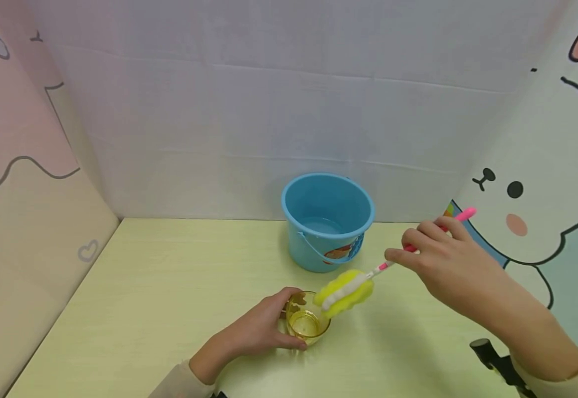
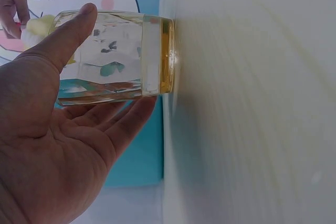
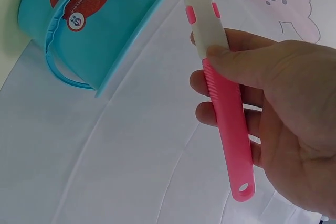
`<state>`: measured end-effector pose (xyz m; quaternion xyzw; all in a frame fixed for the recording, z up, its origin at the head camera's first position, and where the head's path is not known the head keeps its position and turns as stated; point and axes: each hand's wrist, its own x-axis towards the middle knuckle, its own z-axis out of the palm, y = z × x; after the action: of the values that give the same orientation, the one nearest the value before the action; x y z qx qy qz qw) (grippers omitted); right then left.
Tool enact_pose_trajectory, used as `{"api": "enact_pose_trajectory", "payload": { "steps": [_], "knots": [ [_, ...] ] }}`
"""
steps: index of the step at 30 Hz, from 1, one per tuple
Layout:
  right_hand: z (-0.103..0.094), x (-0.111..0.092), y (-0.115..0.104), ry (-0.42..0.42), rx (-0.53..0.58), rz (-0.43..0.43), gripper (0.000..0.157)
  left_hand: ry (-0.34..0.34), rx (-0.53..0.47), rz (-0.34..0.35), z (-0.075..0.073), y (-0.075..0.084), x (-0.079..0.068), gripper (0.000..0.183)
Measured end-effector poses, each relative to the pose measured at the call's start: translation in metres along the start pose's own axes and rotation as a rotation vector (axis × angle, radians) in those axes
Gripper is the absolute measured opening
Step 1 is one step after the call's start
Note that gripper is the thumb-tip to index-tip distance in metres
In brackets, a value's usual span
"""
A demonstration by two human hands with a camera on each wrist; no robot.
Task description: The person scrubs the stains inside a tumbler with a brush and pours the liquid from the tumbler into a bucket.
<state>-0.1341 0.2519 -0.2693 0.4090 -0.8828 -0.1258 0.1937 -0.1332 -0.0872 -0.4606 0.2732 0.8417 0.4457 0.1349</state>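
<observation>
A clear amber-tinted glass (image 1: 308, 326) stands upright on the table, and my left hand (image 1: 264, 323) grips its side between thumb and fingers. In the left wrist view the glass (image 2: 118, 56) has its base on the tabletop. My right hand (image 1: 455, 265) holds a sponge cup brush by its pink handle (image 3: 229, 124), the thumb lying along the handle. The brush's yellow and white sponge head (image 1: 346, 292) slants down to the glass's right rim. Whether the sponge touches the rim, I cannot tell.
Behind the glass stands a blue bucket (image 1: 326, 235) with its handle hanging down in front. The pale yellow table (image 1: 169, 276) meets a white cloth wall (image 1: 269, 110) at the back. Printed panels (image 1: 542, 166) rise at both sides.
</observation>
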Motion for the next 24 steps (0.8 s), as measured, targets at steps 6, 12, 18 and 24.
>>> {"api": "enact_pose_trajectory", "payload": {
  "steps": [6, 12, 18, 24],
  "knots": [
    [0.004, -0.004, 0.002, 0.003, 0.019, 0.031, 0.058, -0.006, -0.002, -0.004, 0.0, -0.001, 0.001, 0.093],
    [0.007, -0.007, 0.004, -0.047, 0.044, 0.073, 0.054, -0.009, -0.001, -0.008, 0.001, -0.001, 0.001, 0.093],
    [0.012, -0.013, 0.008, -0.089, 0.077, 0.114, 0.053, -0.001, 0.008, -0.003, 0.001, -0.001, 0.0, 0.092],
    [0.023, -0.02, 0.015, -0.103, 0.121, 0.144, 0.048, 0.001, 0.006, -0.004, 0.0, 0.0, 0.0, 0.091]
  ]
}}
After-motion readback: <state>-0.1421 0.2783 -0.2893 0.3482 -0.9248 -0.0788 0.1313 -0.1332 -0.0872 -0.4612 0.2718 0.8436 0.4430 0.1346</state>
